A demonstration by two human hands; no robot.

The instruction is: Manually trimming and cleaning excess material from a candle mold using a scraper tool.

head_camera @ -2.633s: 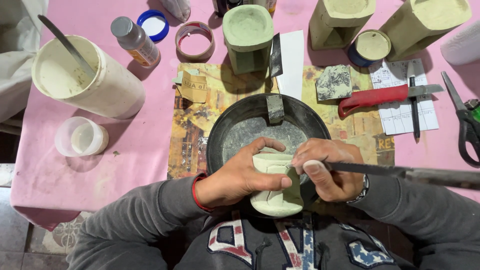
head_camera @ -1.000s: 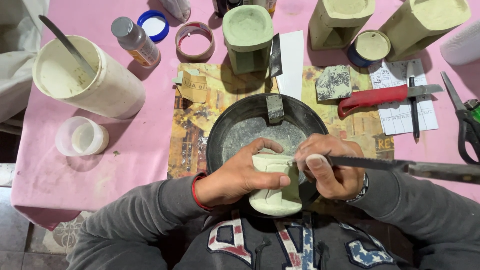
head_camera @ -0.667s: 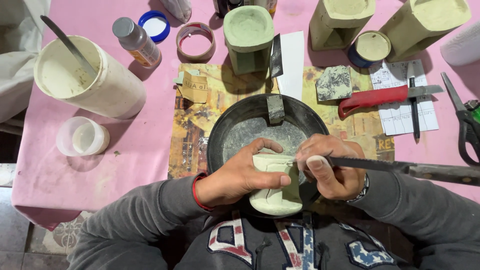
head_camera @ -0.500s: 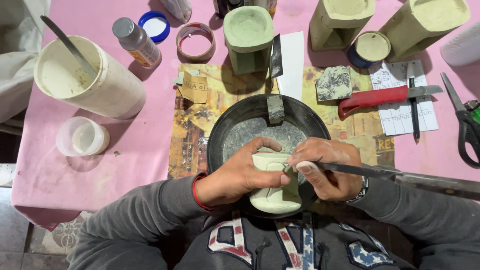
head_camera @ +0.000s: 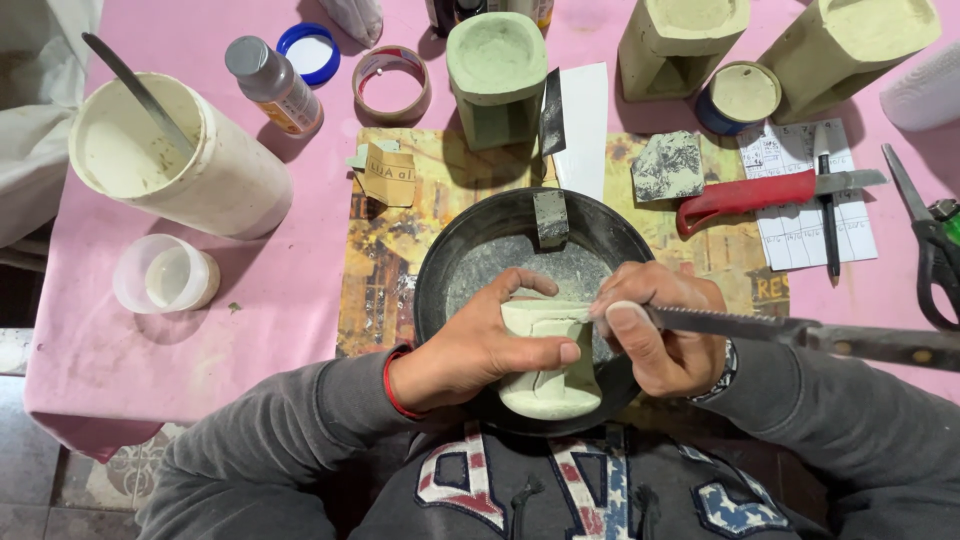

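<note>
Right now my left hand (head_camera: 470, 350) has its grip wrapped around the pale green, waisted clay mould (head_camera: 548, 360), steadying it above the round black pan (head_camera: 440, 290). My right hand (head_camera: 665, 330) is clenched on the long serrated metal blade (head_camera: 800, 330), thumb pressed close to the mould's top edge. I judge a slip of the teeth would nick my left fingertips, or gouge the soft piece. Farther out on the pink surface (head_camera: 270, 280), the red-handled knife (head_camera: 745, 195) lies well apart.
</note>
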